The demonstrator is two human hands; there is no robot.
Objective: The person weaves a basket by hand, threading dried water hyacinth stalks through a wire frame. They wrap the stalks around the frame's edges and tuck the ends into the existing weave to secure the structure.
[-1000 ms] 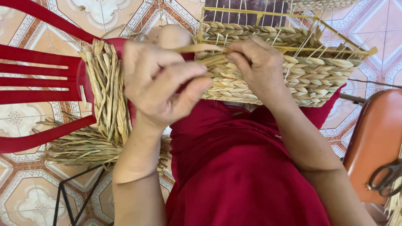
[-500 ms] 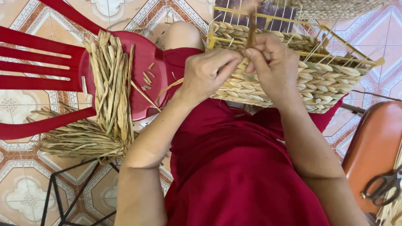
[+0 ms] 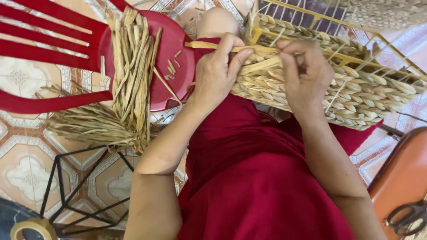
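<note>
Two bare hands meet at the upper middle of the frame, both working on a half-woven straw basket point(image 3: 356, 95) that lies across the person's lap and runs off toward the right edge. The basket's braided rows are built around a yellow wire frame point(image 3: 356, 58), whose thin bars stand clear above the weave at the upper right. The left hand point(image 3: 218, 73) is closed on a flat pale straw strand point(image 3: 209, 45), thumb and fingers pinching it against the basket's near end. The right hand point(image 3: 307, 73) is curled over the top of the weave just beside it, fingertips pressed down among the strands; whether it grips one cannot be told. Below both arms, a dark red garment point(image 3: 262, 186) fills the lower middle. At the upper left, a bundle of dried straw point(image 3: 131, 75) lies across the seat of a red plastic chair point(image 3: 171, 49) and spills onto the patterned tile floor point(image 3: 22, 164). A pair of scissors point(image 3: 407, 218) rests on an orange seat point(image 3: 400, 173) at the lower right corner.
</note>
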